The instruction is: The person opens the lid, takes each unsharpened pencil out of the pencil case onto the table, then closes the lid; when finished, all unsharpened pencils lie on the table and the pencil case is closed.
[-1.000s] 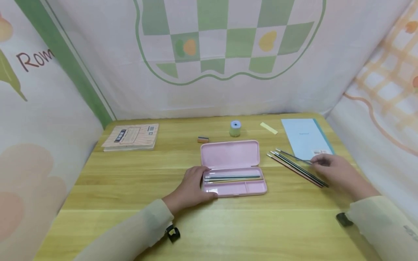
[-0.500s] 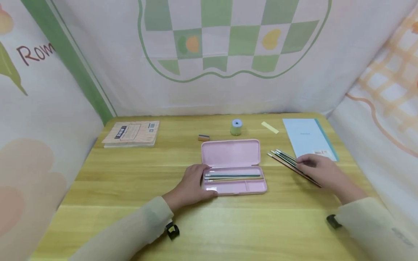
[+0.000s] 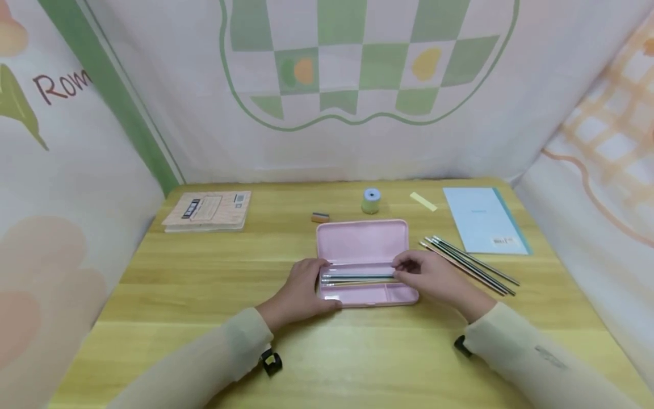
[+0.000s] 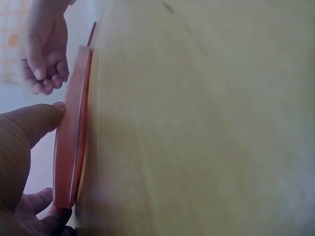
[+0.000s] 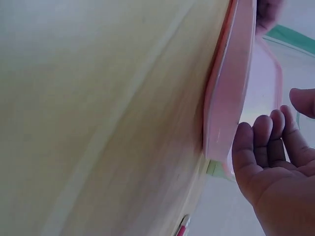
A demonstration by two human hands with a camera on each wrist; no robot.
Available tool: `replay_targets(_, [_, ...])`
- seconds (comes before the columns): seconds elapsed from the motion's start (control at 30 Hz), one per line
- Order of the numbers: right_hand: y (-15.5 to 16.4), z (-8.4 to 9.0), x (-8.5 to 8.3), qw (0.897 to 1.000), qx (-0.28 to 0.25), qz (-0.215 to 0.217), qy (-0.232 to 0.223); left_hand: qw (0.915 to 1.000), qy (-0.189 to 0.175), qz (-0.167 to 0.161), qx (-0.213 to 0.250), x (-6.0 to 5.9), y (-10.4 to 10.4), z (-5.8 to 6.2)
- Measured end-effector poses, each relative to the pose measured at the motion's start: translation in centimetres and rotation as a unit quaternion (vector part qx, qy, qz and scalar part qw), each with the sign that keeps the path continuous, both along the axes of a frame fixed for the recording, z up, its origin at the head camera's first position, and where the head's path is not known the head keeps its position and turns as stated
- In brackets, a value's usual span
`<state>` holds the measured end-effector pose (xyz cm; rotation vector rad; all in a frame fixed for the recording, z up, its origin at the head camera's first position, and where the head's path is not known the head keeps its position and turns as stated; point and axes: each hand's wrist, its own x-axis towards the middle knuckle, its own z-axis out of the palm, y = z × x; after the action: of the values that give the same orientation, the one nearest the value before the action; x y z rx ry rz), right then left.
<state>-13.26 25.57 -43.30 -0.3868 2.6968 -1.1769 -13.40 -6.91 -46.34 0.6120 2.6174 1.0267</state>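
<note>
A pink pencil case lies on the table with its lid raised toward the back. Several pencils lie in its long compartment. My left hand grips the case's left end, its thumb against the front side in the left wrist view. Over the case's right end is my right hand, covering the pencils' far tips in the head view. The right wrist view shows its fingers loosely bent beside the case, thumb apart, with nothing held between them. Several more pencils lie fanned out to the right.
A light blue notebook lies at the back right, near a yellow strip. Behind the case stand a green and lilac pencil sharpener and a small eraser. A patterned book lies at the back left.
My right hand has moved left from the loose pencils to the right end of the case. Those pencils lie fanned on the table. My left hand has stayed on the case.
</note>
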Motion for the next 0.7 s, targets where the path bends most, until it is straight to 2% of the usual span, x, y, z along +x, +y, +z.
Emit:
replay_targets(0.2, [-1.0, -0.3, -0.8, 0.999, 0.034, 0.028, 0.021, 1.0000, 0.000, 0.003, -0.001, 0.0, -0.1, -0.2])
replay_targets(0.37, [-1.7, -0.3, -0.6, 0.996, 0.057, 0.054, 0.038, 1.0000, -0.004, 0.003, -0.001, 0.1, -0.1, -0.2])
replay_targets(0.7, [-2.5, 0.0, -0.6, 0.996, 0.043, 0.076, 0.005, 1.0000, -0.004, 0.001, -0.003, 0.1, 0.0, -0.4])
